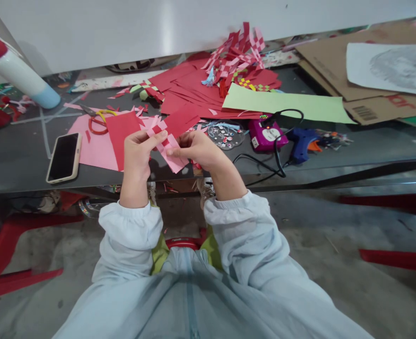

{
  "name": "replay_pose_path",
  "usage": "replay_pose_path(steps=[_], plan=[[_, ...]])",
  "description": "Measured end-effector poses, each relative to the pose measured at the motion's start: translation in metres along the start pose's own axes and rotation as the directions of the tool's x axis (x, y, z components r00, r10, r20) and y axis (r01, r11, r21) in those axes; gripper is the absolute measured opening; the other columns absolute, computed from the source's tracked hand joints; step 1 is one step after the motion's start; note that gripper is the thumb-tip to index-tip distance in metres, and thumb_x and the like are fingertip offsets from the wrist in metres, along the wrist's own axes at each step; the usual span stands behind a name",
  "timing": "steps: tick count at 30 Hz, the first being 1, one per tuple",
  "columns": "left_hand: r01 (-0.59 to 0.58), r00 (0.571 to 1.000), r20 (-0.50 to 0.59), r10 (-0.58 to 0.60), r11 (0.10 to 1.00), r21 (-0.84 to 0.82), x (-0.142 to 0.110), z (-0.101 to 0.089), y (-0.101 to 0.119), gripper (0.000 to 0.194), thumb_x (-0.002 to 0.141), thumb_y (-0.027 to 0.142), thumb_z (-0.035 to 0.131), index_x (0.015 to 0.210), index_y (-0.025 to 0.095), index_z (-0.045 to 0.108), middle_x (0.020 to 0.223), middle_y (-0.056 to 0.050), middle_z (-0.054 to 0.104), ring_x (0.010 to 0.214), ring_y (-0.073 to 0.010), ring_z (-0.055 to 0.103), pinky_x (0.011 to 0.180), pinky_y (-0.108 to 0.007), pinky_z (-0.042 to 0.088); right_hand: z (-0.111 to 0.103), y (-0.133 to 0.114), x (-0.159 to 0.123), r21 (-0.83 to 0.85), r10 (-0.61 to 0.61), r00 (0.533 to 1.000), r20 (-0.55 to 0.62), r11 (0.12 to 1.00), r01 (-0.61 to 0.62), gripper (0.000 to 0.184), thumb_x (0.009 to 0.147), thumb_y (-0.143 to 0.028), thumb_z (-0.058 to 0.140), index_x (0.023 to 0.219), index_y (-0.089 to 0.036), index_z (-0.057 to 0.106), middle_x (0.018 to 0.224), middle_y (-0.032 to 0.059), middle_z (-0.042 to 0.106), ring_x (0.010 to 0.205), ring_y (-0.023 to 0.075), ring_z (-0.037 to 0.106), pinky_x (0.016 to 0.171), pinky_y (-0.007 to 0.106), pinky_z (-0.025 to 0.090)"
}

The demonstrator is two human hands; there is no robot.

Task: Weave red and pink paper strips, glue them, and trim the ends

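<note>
Between my two hands is a piece of woven paper strips [174, 161], pink and red, held above the table's front edge. My left hand [137, 153] pinches its upper left part between thumb and fingers. On the other side, my right hand [200, 149] grips the strips with its thumb on top; its other fingers are partly hidden behind the paper. Red paper [183, 119] stretches out just beyond the weave. Left of my left hand lie a red sheet [119, 136], a pink sheet [96, 153] and scissors [97, 120] with red and yellow handles.
A phone [64, 157] and a bottle [20, 70] are at left. Woven strips [243, 52] lie on red sheets [193, 96] at the back. Right are a green sheet [289, 104], a purple box [266, 136] with a black cable, a blue glue gun [303, 145] and cardboard [324, 56].
</note>
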State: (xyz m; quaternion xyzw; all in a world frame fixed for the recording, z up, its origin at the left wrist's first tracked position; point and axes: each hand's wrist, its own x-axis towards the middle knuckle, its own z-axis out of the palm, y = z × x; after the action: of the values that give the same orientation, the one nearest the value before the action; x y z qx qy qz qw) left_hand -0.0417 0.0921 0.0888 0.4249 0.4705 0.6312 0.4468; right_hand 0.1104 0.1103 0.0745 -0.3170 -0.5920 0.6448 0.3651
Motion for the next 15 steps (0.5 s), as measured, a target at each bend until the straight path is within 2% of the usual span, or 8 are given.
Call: replay_pose_path(steps=[6,11,15], plan=[[-0.058,0.997,-0.056,0.059,0.998,0.033,0.0019,-0.0034,0.0005,0.026,0.055,0.025,0.084,0.046,0.019,0.059,0.049,0.006,0.049,0.049,-0.0043,0.044,0.050,-0.021,0.037,0.0006,-0.0041,-0.0018,0.010,-0.008,0.997,-0.075,1.000,0.009,0.046,0.059,-0.054,0.083,0.060,-0.013,0.063,0.050,-0.0047,0.048,0.049,0.0045,0.036,0.046,0.022,0.027],[-0.073,0.995,-0.068,0.077,0.996,0.057,0.0030,-0.0053,0.0016,0.029,0.054,0.028,0.085,0.046,0.020,0.058,0.049,0.006,0.045,0.049,-0.0051,0.041,0.049,-0.021,0.035,0.0010,-0.0008,0.0008,0.052,-0.024,0.997,-0.074,0.998,0.027,0.049,0.062,-0.059,0.080,0.059,-0.013,0.063,0.047,-0.0068,0.042,0.048,0.0038,0.031,0.046,0.022,0.027],[-0.090,0.993,-0.077,0.093,0.995,0.038,0.0032,-0.0042,0.0007,0.029,0.052,0.028,0.085,0.046,0.020,0.058,0.050,0.006,0.045,0.050,-0.0049,0.040,0.049,-0.021,0.034,0.0011,0.0025,0.0021,0.078,-0.026,0.995,-0.101,0.996,0.034,0.045,0.063,-0.055,0.080,0.064,-0.012,0.067,0.051,-0.0053,0.045,0.050,0.0051,0.035,0.048,0.023,0.029]])
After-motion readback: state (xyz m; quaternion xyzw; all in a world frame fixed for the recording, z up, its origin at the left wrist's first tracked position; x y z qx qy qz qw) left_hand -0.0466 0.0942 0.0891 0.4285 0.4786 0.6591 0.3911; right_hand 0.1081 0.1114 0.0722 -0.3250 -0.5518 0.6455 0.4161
